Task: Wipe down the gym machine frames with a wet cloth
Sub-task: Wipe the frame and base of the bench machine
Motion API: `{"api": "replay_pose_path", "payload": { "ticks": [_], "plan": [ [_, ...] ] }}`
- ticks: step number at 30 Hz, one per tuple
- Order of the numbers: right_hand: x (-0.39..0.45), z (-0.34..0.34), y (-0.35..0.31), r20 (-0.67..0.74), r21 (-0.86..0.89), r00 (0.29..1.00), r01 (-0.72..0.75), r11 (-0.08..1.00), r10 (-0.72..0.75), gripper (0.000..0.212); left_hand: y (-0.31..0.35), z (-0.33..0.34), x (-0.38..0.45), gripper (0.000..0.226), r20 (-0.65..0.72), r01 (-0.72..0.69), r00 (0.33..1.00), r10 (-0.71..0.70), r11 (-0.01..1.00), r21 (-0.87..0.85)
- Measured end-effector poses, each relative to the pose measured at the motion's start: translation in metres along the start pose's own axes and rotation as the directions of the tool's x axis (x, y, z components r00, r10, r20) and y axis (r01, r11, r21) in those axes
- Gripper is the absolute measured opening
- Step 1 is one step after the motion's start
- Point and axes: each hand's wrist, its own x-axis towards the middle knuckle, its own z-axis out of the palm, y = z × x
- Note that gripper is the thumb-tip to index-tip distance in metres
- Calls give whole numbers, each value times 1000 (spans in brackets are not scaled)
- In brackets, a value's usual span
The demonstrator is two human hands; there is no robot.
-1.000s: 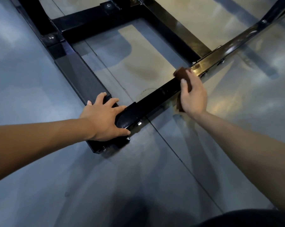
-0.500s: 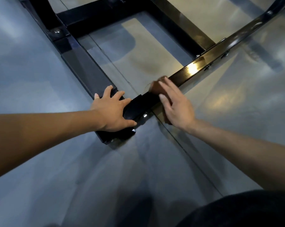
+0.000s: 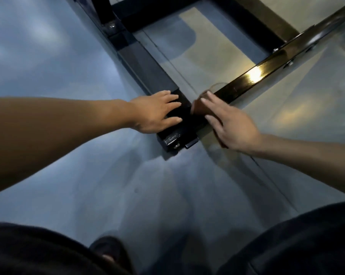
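Observation:
A black metal machine frame (image 3: 247, 78) lies low on the floor, its bars meeting at a near corner (image 3: 177, 135). My left hand (image 3: 155, 114) rests flat on that corner with its fingers spread. My right hand (image 3: 229, 124) presses a brown cloth (image 3: 198, 108) onto the glossy diagonal bar just right of the corner, fingers straight over it. Most of the cloth is hidden under the hand.
The frame's left bar (image 3: 145, 70) runs away to a bolted joint (image 3: 112, 26), and a cross bar (image 3: 252, 22) spans the back. Shiny grey floor (image 3: 88, 185) surrounds everything. My dark-clothed legs (image 3: 296, 241) fill the bottom edge.
My right hand has slid the cloth down the diagonal bar toward the near corner, close to my left hand. The left hand stayed on the corner. The view tilted downward.

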Motion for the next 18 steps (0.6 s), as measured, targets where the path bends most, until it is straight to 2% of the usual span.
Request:
{"api": "replay_pose_path", "payload": {
  "ticks": [2,4,7,9,11,15,18],
  "plan": [
    [-6,8,-17,29,24,997,69,997,-70,54,-14,7,-3,65,28,-64,998,60,976,206],
    [-2,2,-9,25,16,996,87,996,-88,53,-21,11,-8,79,85,-103,994,75,916,387],
    [10,-16,19,-54,-12,991,-124,992,123,51,-20,14,-11,92,124,-140,988,88,845,516],
    [15,-16,15,-72,-70,981,-185,980,180,51,-20,15,-12,90,134,-150,987,92,836,528],
    [8,-7,-15,-25,-121,993,-116,986,114,53,-22,11,-12,87,136,-167,984,112,844,510],
    [-16,26,-88,29,-129,989,149,980,-146,53,-25,3,-12,83,163,-192,979,124,829,525],
    [-15,28,-86,73,-130,974,225,966,-217,52,-26,-3,-11,83,190,-223,972,137,795,564]
  ]
}}
